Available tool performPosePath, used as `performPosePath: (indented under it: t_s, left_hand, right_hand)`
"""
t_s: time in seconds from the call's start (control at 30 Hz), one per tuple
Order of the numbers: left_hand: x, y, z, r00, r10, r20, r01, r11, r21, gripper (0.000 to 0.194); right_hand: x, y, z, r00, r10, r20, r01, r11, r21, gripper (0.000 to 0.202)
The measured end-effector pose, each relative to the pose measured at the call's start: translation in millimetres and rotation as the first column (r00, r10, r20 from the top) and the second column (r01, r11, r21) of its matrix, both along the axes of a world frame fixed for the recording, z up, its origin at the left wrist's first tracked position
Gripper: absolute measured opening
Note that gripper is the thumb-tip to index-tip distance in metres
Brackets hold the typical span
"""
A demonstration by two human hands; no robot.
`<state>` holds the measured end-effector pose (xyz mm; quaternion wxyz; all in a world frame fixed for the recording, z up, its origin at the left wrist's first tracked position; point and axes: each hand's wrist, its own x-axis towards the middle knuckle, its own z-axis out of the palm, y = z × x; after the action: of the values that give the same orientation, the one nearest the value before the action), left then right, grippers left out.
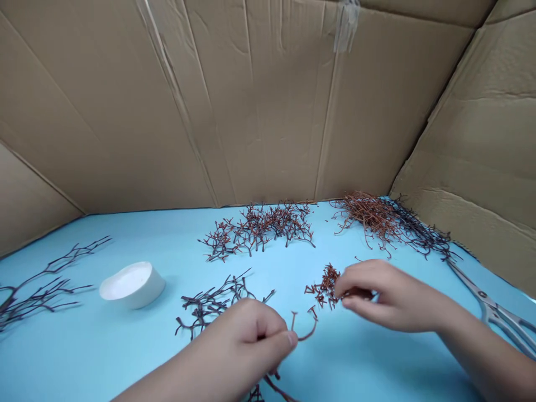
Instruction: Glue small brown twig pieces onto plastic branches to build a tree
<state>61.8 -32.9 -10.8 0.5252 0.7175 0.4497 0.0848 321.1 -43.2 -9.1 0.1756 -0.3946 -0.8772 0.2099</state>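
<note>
My left hand (263, 335) is closed in a pinch on a thin brown twig (309, 335), whose curved stem and short forked tips stick out to the right of the thumb. Below that hand, darker stems (280, 388) show at the bottom edge, partly covered by it. My right hand (379, 296) has its fingers curled at a pile of short reddish-brown twig bits (326, 287). What lies between those fingertips is too small to make out. Just beyond the left hand lie dark forked twigs (213, 301), partly hidden by it.
A white bowl (144, 290) stands at left, beside long dark branches (46, 290). Farther back lie small forked brown twigs (259, 226). Reddish stems (371, 212) and black stems (422, 231) lie back right, near metal scissors (488, 307). Cardboard walls (268, 111) enclose the blue tabletop (167, 245).
</note>
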Motion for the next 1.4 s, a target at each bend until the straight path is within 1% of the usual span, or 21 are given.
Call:
performPosePath:
  t_s: [0.07, 0.13, 0.27, 0.37, 0.43, 0.47, 0.5, 0.53, 0.6, 0.67, 0.73, 0.8, 0.83, 0.9, 0.97, 1.07, 1.13, 1.17, 1.27, 1.3, 1.4]
  left_hand:
    - [4.9, -0.1, -2.0, 0.994, -0.084, -0.067, 0.085, 0.996, 0.005, 0.032]
    - [8.0, -0.7, -2.9, 0.989, -0.101, -0.105, 0.104, 0.994, 0.024, 0.032]
    - [7.7, 0.2, -2.1, 0.991, -0.105, -0.080, 0.107, 0.994, 0.021, 0.034]
    - [7.0, 5.1, -3.7, 0.999, -0.011, 0.039, 0.010, 1.000, 0.007, 0.034]
    - [8.2, 9.6, -6.0, 0.960, 0.151, 0.234, -0.136, 0.988, -0.076, 0.033]
    - [9.2, 11.7, -7.0, 0.897, 0.263, 0.357, -0.221, 0.963, -0.154, 0.032]
    - [10.4, 13.6, -7.6, 0.798, 0.376, 0.471, -0.289, 0.924, -0.250, 0.030]
    - [11.7, 14.9, -7.9, 0.681, 0.472, 0.560, -0.324, 0.880, -0.348, 0.027]
    - [14.1, 16.0, -7.3, 0.471, 0.592, 0.654, -0.316, 0.805, -0.502, 0.021]
    - [15.8, 14.8, -6.4, 0.367, 0.638, 0.677, -0.245, 0.769, -0.591, 0.018]
    - [16.9, 12.1, -6.5, 0.329, 0.649, 0.686, -0.181, 0.756, -0.629, 0.019]
    - [18.4, 8.6, -7.8, 0.333, 0.651, 0.682, -0.165, 0.753, -0.638, 0.019]
    - [19.9, 6.7, -8.7, 0.345, 0.653, 0.674, -0.176, 0.750, -0.637, 0.018]
    - [25.2, 2.8, -10.3, 0.374, 0.659, 0.653, -0.212, 0.746, -0.631, 0.015]
    - [34.7, -0.7, -10.8, 0.397, 0.654, 0.644, -0.224, 0.750, -0.622, 0.014]
    - [56.1, -2.5, -9.7, 0.417, 0.609, 0.674, -0.180, 0.783, -0.596, 0.015]
    - [74.1, 0.6, -8.4, 0.444, 0.550, 0.707, -0.121, 0.819, -0.561, 0.017]
    - [84.0, 3.8, -7.6, 0.467, 0.507, 0.724, -0.088, 0.841, -0.533, 0.019]
    - [116.8, 19.1, -4.6, 0.617, 0.328, 0.715, -0.033, 0.919, -0.393, 0.026]
    - [128.7, 25.7, -3.3, 0.695, 0.255, 0.672, -0.033, 0.945, -0.324, 0.029]
    - [166.7, 47.6, 1.5, 0.803, 0.133, 0.580, 0.022, 0.967, -0.253, 0.033]
  right_hand:
    - [-8.7, 6.7, -11.9, 0.990, 0.024, 0.141, -0.026, 1.000, 0.012, 0.017]
    - [-16.0, 11.9, -25.5, 0.976, 0.028, 0.217, -0.033, 0.999, 0.022, 0.019]
    - [-18.1, 16.3, -39.8, 0.974, 0.010, 0.226, -0.017, 0.999, 0.028, 0.020]
    - [-16.6, 15.5, -39.3, 0.984, -0.020, 0.178, 0.008, 0.998, 0.065, 0.023]
    - [-18.5, 12.9, -38.3, 0.997, -0.050, 0.063, 0.046, 0.997, 0.070, 0.027]
    - [-20.9, 10.6, -38.4, 0.998, -0.066, -0.022, 0.067, 0.997, 0.047, 0.028]
    - [-24.3, 7.8, -39.0, 0.990, -0.081, -0.118, 0.081, 0.997, -0.001, 0.029]
    - [-28.8, 4.5, -40.3, 0.973, -0.095, -0.213, 0.081, 0.994, -0.074, 0.034]
    - [-40.6, -2.3, -44.6, 0.924, -0.129, -0.360, 0.033, 0.965, -0.260, 0.057]
    - [-54.6, -7.2, -50.3, 0.865, -0.184, -0.467, -0.035, 0.906, -0.422, 0.071]
    - [-66.9, -8.3, -54.9, 0.777, -0.265, -0.572, -0.103, 0.842, -0.530, 0.062]
    - [-73.1, -6.5, -55.2, 0.669, -0.367, -0.646, -0.182, 0.762, -0.621, 0.042]
    - [-73.3, -5.5, -53.1, 0.615, -0.424, -0.665, -0.206, 0.728, -0.654, 0.037]
    - [-69.7, -5.4, -45.2, 0.528, -0.505, -0.683, -0.201, 0.707, -0.678, 0.035]
    - [-64.4, -8.3, -35.8, 0.492, -0.517, -0.700, -0.150, 0.742, -0.653, 0.032]
    - [-58.1, -11.8, -29.4, 0.490, -0.483, -0.725, -0.012, 0.828, -0.560, 0.041]
    - [-51.9, -7.9, -31.2, 0.423, -0.503, -0.753, 0.100, 0.852, -0.513, 0.033]
    - [-46.4, -3.7, -32.7, 0.371, -0.523, -0.767, 0.137, 0.848, -0.511, 0.026]
    - [-17.1, 12.9, -34.1, 0.221, -0.574, -0.789, 0.245, 0.816, -0.525, 0.020]
    - [-3.7, 18.2, -32.7, 0.191, -0.581, -0.791, 0.285, 0.804, -0.521, 0.018]
    - [39.9, 31.8, -23.0, 0.151, -0.617, -0.772, 0.393, 0.754, -0.526, 0.013]
